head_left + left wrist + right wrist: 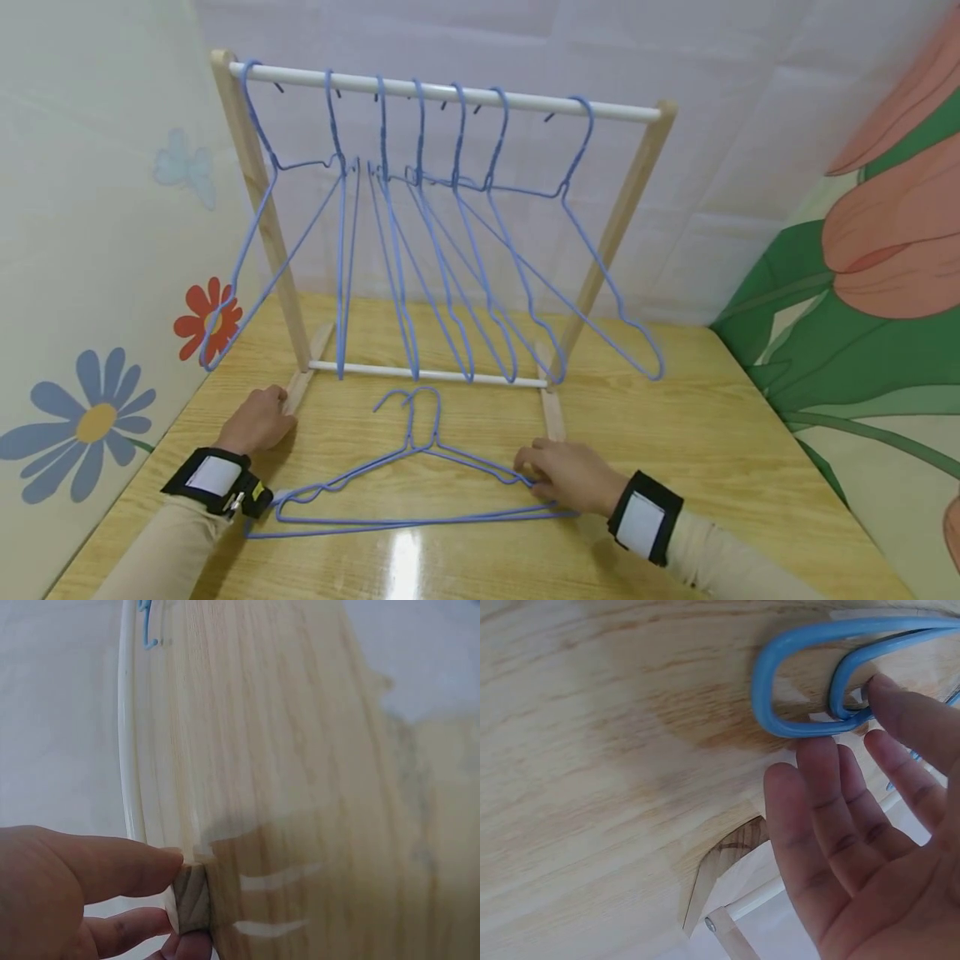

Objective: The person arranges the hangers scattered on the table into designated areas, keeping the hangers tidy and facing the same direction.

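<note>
A wooden-sided garment rack (427, 376) stands on the table, with several blue wire clothes hangers (513, 251) hooked over its white top rail (442, 90). My left hand (257, 421) pinches the front end of the rack's left foot (193, 895), thumb on top and fingers below in the left wrist view. Two more blue clothes hangers (412, 451) lie overlapped in front of the rack. At their right end is my right hand (572, 475), its fingers loosely spread. In the right wrist view its thumb crosses the inner wire loop (838, 682), with the fingers along the outer side.
The rack's right foot (552, 416) ends just behind my right hand. Wood-grain tabletop (720, 467) extends to the right. A patterned wall (60, 250) with painted flowers borders the left side, and a white sheet (697, 192) hangs behind.
</note>
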`<move>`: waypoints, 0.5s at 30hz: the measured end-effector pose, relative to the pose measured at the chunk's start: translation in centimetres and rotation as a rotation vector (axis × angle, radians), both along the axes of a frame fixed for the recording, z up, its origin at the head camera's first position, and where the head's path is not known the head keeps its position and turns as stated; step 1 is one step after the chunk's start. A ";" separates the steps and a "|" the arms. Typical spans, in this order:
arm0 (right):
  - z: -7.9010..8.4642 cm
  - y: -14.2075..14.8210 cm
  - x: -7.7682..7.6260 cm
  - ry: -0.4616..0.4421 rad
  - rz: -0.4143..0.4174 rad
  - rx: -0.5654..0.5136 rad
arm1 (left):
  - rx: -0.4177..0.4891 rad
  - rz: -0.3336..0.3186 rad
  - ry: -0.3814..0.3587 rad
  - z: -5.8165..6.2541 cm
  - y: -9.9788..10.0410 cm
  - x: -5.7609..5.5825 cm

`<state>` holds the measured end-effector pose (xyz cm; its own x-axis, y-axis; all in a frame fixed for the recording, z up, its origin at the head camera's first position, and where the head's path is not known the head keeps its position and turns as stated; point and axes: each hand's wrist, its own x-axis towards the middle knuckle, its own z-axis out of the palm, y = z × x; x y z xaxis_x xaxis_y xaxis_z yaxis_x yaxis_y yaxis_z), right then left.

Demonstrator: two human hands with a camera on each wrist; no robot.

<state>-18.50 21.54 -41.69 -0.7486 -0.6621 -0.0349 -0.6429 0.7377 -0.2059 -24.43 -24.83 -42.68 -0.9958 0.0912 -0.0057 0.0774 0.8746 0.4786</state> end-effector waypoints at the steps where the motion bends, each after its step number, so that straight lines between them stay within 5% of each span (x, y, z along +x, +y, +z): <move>1: 0.0 0.0 0.0 -0.002 -0.001 0.002 | 0.004 -0.005 0.006 0.0 0.0 0.0; 15: 0.5 -0.3 -0.5 -0.078 0.014 0.020 | 0.007 -0.025 0.001 0.2 0.0 0.1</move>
